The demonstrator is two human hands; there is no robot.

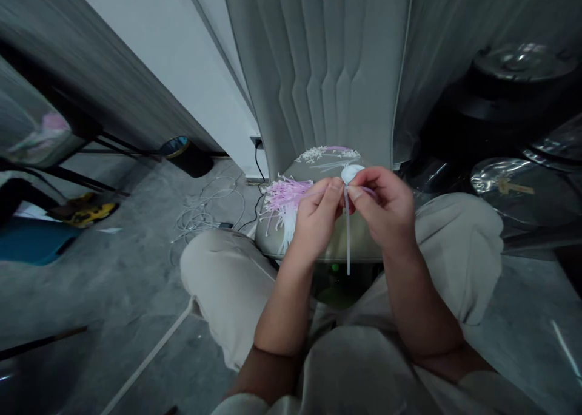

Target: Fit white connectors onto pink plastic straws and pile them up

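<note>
Grey floor (145,275), black bin (196,162), contents unclear; both hands' fingers (335,184) (362,200) pinch pale strips (348,239).

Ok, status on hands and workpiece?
Left hand, right hand pinched close together. Pale strip hanging below, white round piece above. Pinkish bundle beside left hand.

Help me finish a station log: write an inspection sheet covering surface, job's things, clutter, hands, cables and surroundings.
Surface: padded gray chair seat, partly covered
Job's things: pale strip, hanging; white round piece above it; bundle of pink and white strips
Clutter: small white pieces and loose pale strips near the backrest
Hands: left hand and right hand, both pinching near the pale strip's top
Cables: black cord at wall outlet; coiled cable on floor
Surroundings: black bin; another person's yellow-and-black shoe
</note>
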